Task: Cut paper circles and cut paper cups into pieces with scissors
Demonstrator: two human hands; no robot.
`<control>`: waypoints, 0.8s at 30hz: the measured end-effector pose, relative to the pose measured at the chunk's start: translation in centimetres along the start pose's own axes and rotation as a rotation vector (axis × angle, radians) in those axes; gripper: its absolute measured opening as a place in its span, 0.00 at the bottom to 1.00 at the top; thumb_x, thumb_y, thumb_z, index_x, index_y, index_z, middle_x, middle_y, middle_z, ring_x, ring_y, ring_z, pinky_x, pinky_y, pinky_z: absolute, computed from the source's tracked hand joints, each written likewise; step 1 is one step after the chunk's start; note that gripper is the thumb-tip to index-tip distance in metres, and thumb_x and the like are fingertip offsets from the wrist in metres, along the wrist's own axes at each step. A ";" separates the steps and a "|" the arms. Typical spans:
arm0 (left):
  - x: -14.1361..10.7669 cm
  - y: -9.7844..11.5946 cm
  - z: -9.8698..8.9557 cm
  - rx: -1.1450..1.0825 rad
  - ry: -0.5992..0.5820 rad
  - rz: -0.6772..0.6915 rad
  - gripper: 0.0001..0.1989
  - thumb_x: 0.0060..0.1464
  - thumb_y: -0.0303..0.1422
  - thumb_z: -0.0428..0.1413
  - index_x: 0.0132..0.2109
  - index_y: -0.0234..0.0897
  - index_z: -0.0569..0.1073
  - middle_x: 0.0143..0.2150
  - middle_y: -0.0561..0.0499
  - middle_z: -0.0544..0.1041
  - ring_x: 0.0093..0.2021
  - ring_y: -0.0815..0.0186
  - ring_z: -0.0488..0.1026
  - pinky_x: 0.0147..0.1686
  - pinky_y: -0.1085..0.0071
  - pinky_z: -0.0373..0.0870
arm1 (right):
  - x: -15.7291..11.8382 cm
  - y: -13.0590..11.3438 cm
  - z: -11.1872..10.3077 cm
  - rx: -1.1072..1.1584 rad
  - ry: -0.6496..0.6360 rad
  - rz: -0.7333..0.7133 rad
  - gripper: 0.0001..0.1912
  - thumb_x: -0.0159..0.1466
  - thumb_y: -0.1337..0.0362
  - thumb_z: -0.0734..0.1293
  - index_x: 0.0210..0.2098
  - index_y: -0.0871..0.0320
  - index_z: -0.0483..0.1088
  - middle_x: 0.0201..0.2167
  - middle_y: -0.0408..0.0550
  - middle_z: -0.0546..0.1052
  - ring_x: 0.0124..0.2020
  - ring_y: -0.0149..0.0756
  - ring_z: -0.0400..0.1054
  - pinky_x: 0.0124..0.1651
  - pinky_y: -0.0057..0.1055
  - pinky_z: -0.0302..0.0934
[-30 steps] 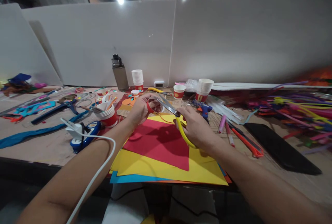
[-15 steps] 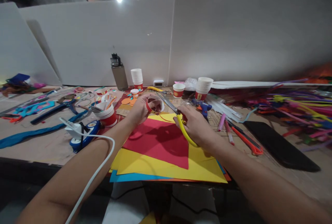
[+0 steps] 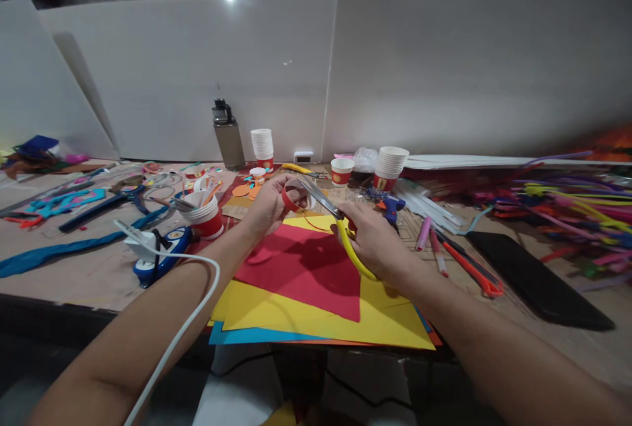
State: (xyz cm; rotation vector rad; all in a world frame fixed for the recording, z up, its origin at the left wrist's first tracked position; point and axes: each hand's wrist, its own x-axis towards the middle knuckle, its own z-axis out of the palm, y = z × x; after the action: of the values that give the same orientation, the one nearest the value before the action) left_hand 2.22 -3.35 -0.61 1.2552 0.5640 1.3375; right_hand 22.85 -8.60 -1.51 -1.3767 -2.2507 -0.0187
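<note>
My left hand pinches a red-and-white paper ring, which looks like the rim part of a paper cup. My right hand is closed round the yellow handles of a pair of scissors. Their metal blades point up and left, at the edge of the ring; whether they touch it I cannot tell. Below both hands a red sheet of paper lies on yellow sheets, with a blue sheet sticking out underneath. A thin red strip hangs under the ring.
Stacked paper cups stand at the back, with a single cup and a bottle. On the left are a cup with tools and a blue power strip. A black phone-like slab and a glue gun lie right.
The scissor blades have shifted slightly against the ring, and the ring has turned a little in my left hand. The view has moved slightly; the rest stays in place.
</note>
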 end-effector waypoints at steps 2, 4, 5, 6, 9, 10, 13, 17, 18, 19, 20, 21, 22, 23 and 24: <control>0.0 0.0 0.0 -0.013 0.000 -0.018 0.14 0.39 0.31 0.66 0.30 0.33 0.69 0.24 0.56 0.69 0.23 0.76 0.66 0.23 0.78 0.61 | -0.1 -0.1 -0.1 -0.003 -0.001 0.003 0.16 0.65 0.59 0.60 0.50 0.58 0.67 0.41 0.55 0.72 0.38 0.41 0.66 0.42 0.34 0.60; -0.1 0.0 0.1 -0.018 -0.009 -0.039 0.14 0.39 0.31 0.66 0.30 0.33 0.70 0.24 0.56 0.69 0.23 0.75 0.66 0.23 0.78 0.61 | -0.1 -0.1 -0.1 -0.006 -0.002 0.003 0.16 0.65 0.59 0.60 0.50 0.58 0.67 0.41 0.55 0.72 0.37 0.40 0.66 0.41 0.34 0.60; -0.1 0.0 0.1 -0.018 -0.012 -0.048 0.13 0.39 0.31 0.67 0.30 0.33 0.70 0.24 0.55 0.69 0.23 0.75 0.66 0.23 0.78 0.61 | -0.1 -0.1 -0.1 -0.006 -0.003 0.003 0.16 0.65 0.59 0.60 0.50 0.57 0.67 0.41 0.55 0.72 0.37 0.40 0.66 0.41 0.34 0.60; -0.1 0.0 0.0 -0.017 -0.014 -0.055 0.13 0.39 0.31 0.67 0.30 0.32 0.70 0.23 0.55 0.69 0.23 0.75 0.67 0.23 0.78 0.62 | -0.1 -0.1 -0.1 -0.007 -0.006 0.003 0.16 0.65 0.59 0.60 0.50 0.57 0.67 0.41 0.54 0.71 0.37 0.40 0.66 0.41 0.34 0.60; 0.0 -0.2 -0.1 -0.016 -0.022 -0.060 0.12 0.40 0.31 0.66 0.28 0.32 0.70 0.23 0.54 0.70 0.23 0.74 0.67 0.23 0.77 0.63 | -0.1 -0.1 -0.1 -0.012 -0.004 0.003 0.16 0.65 0.59 0.59 0.51 0.57 0.66 0.40 0.54 0.71 0.37 0.40 0.66 0.41 0.34 0.59; 0.1 -0.2 -0.2 -0.019 -0.029 -0.060 0.11 0.41 0.31 0.66 0.29 0.32 0.71 0.24 0.54 0.70 0.23 0.74 0.68 0.23 0.77 0.63 | -0.2 -0.1 -0.1 -0.013 -0.001 0.003 0.17 0.65 0.58 0.59 0.51 0.57 0.66 0.40 0.54 0.71 0.37 0.39 0.66 0.41 0.34 0.59; 0.2 -0.3 -0.5 -0.033 -0.058 -0.051 0.10 0.42 0.31 0.65 0.31 0.32 0.72 0.25 0.52 0.72 0.24 0.73 0.70 0.23 0.77 0.64 | -0.3 -0.2 -0.1 -0.017 0.008 0.000 0.17 0.65 0.58 0.60 0.51 0.57 0.66 0.41 0.54 0.71 0.37 0.39 0.66 0.41 0.33 0.59; 0.1 -0.3 -0.4 -0.016 -0.063 -0.070 0.10 0.43 0.31 0.64 0.32 0.32 0.72 0.25 0.52 0.73 0.23 0.73 0.69 0.23 0.77 0.64 | -0.2 -0.1 0.0 -0.015 0.010 0.002 0.17 0.65 0.58 0.60 0.51 0.56 0.67 0.40 0.54 0.72 0.37 0.39 0.66 0.41 0.33 0.59; 0.0 -0.2 -0.3 -0.012 -0.058 -0.076 0.10 0.43 0.32 0.64 0.31 0.32 0.72 0.25 0.52 0.73 0.22 0.73 0.69 0.22 0.76 0.64 | -0.1 0.0 0.0 -0.010 0.011 0.005 0.17 0.65 0.58 0.60 0.50 0.57 0.67 0.40 0.54 0.72 0.36 0.40 0.66 0.40 0.33 0.59; 0.0 -0.2 -0.2 -0.008 -0.049 -0.080 0.10 0.44 0.32 0.63 0.31 0.32 0.71 0.25 0.52 0.73 0.22 0.73 0.69 0.22 0.76 0.63 | 0.0 0.1 0.1 -0.002 0.015 0.010 0.17 0.65 0.58 0.60 0.50 0.57 0.68 0.40 0.54 0.73 0.37 0.40 0.66 0.40 0.33 0.59; 0.0 -0.1 -0.2 -0.006 -0.026 -0.078 0.09 0.44 0.32 0.63 0.31 0.32 0.71 0.25 0.52 0.74 0.21 0.73 0.68 0.21 0.77 0.62 | 0.2 0.3 0.1 0.009 0.023 0.018 0.16 0.65 0.58 0.60 0.49 0.58 0.68 0.39 0.54 0.73 0.37 0.40 0.67 0.39 0.33 0.59; 0.0 -0.1 -0.1 -0.007 0.010 -0.067 0.08 0.44 0.31 0.62 0.30 0.32 0.71 0.25 0.51 0.74 0.21 0.74 0.68 0.20 0.77 0.61 | 0.3 0.4 0.1 0.020 0.029 0.033 0.16 0.64 0.58 0.60 0.48 0.58 0.69 0.39 0.54 0.74 0.38 0.41 0.67 0.39 0.33 0.58; 0.1 -0.1 -0.2 -0.014 0.063 -0.046 0.07 0.43 0.30 0.61 0.29 0.33 0.70 0.25 0.51 0.74 0.20 0.74 0.67 0.20 0.77 0.60 | 0.5 0.6 0.1 0.030 0.028 0.058 0.16 0.65 0.58 0.60 0.47 0.59 0.69 0.39 0.54 0.75 0.38 0.41 0.67 0.39 0.32 0.58; 0.3 0.0 -0.3 -0.031 0.128 -0.016 0.06 0.43 0.29 0.60 0.28 0.33 0.69 0.25 0.51 0.74 0.19 0.75 0.66 0.18 0.78 0.58 | 0.6 0.8 0.0 0.037 0.018 0.092 0.16 0.65 0.57 0.60 0.47 0.59 0.69 0.39 0.54 0.75 0.39 0.42 0.68 0.39 0.32 0.58; 0.5 0.0 -0.6 -0.057 0.197 0.014 0.05 0.42 0.27 0.58 0.26 0.33 0.67 0.24 0.52 0.73 0.18 0.75 0.64 0.18 0.79 0.55 | 0.7 0.9 0.0 0.038 0.000 0.131 0.15 0.64 0.57 0.61 0.46 0.58 0.70 0.40 0.54 0.76 0.39 0.42 0.68 0.39 0.32 0.58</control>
State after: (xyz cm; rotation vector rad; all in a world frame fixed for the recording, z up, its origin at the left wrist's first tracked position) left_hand 1.84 -2.69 -0.61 1.0898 0.6502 1.4892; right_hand 23.40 -7.61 -1.45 -1.5000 -2.1455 0.0682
